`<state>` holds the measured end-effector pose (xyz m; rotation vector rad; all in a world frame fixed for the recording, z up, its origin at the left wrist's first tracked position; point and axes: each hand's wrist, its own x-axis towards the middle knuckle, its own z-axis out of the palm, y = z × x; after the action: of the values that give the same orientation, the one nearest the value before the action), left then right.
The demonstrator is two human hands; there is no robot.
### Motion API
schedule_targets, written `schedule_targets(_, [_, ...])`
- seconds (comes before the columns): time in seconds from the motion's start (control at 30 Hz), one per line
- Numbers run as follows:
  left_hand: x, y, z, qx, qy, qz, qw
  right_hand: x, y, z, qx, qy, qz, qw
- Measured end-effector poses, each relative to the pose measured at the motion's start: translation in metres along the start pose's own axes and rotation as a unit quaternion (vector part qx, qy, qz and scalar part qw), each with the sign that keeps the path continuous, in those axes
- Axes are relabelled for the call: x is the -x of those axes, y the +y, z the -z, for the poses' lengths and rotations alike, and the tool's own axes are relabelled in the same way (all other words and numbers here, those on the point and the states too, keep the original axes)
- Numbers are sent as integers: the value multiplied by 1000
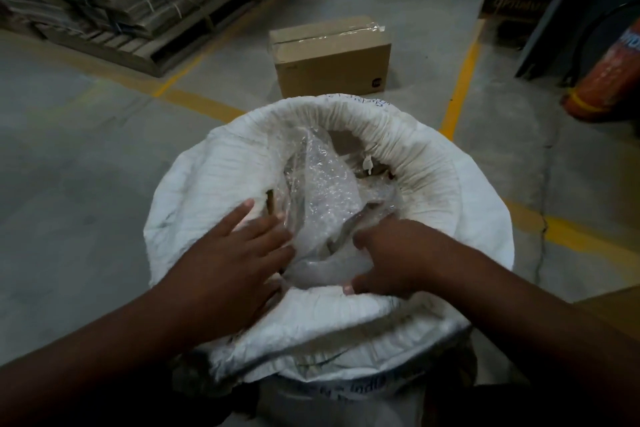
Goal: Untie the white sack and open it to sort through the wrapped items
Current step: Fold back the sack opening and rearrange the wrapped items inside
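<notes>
The white sack (426,163) stands open in front of me, its mouth rolled down into a thick rim. Inside lie items wrapped in clear bubble wrap (322,191). My left hand (235,253) rests with straight fingers on the left inner edge of the opening, fingertips touching the bubble wrap. My right hand (394,256) reaches in from the right with its fingers curled into the wrapped bundle and its thumb pressing near the front rim. What lies deeper in the sack is hidden.
A taped cardboard box (329,59) sits on the concrete floor just beyond the sack. Stacked flat cartons on pallets (131,3) fill the back left. A red cylinder (609,80) lies at the right. Yellow floor lines (460,87) cross the area.
</notes>
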<state>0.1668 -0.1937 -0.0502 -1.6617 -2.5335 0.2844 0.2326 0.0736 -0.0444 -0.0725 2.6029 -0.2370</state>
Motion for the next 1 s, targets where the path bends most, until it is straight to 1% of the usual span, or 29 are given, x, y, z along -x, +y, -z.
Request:
schedule_targets(0.03, [4,-5,-1,4,-15,4,1000,2,1,0,11,-29,-7,1000])
schedule_targets(0.13, [23,-28,1,-24,-90,104,990,11,12,-2,61,-102,-53,991])
schedule_targets(0.2, [36,-42,8,-56,-130,157,978,18,21,-2,78,-170,-88,978])
schedule_targets(0.27, [47,-50,18,-65,-130,167,975,25,29,-4,77,-234,-98,964])
schedule_targets(0.33, [53,-53,23,-75,-124,159,977,31,30,-6,69,-262,-96,958])
schedule_targets(0.37, [54,-55,23,-79,-121,157,977,33,29,-7,74,-259,-91,959])
schedule_targets(0.43, [46,-52,31,-102,-126,134,978,33,25,-7,89,-204,-67,973])
schedule_targets(0.5, [26,-38,51,-95,-215,137,962,27,22,-4,92,-100,-36,990])
schedule_targets(0.53, [12,-33,54,-89,-224,126,962,24,22,-1,88,-41,-25,995])
schedule_targets(0.6, [-20,-27,57,-71,-185,112,974,14,25,1,54,53,-32,997])
schedule_targets(0.67, [-51,-29,54,-41,-119,132,983,0,29,0,-11,144,-40,989])
schedule_targets(0.73, [-72,-39,45,-15,-68,150,986,-19,38,-5,-20,214,-37,976])
schedule_targets(0.8, [-85,-51,27,-50,-41,150,987,-32,47,-10,3,234,-83,969])
schedule_targets(0.83, [-87,-54,19,-65,-49,157,984,-36,52,-13,12,230,-120,966])
schedule_targets(0.9, [-84,-61,3,-62,-76,197,976,-39,63,-16,22,223,-175,959])
schedule_targets(0.97, [-72,-67,-11,-44,-101,244,963,-37,73,-15,19,220,-213,952])
schedule_targets(1.0, [-64,-70,-17,-34,-100,261,960,-37,76,-12,9,219,-226,949])
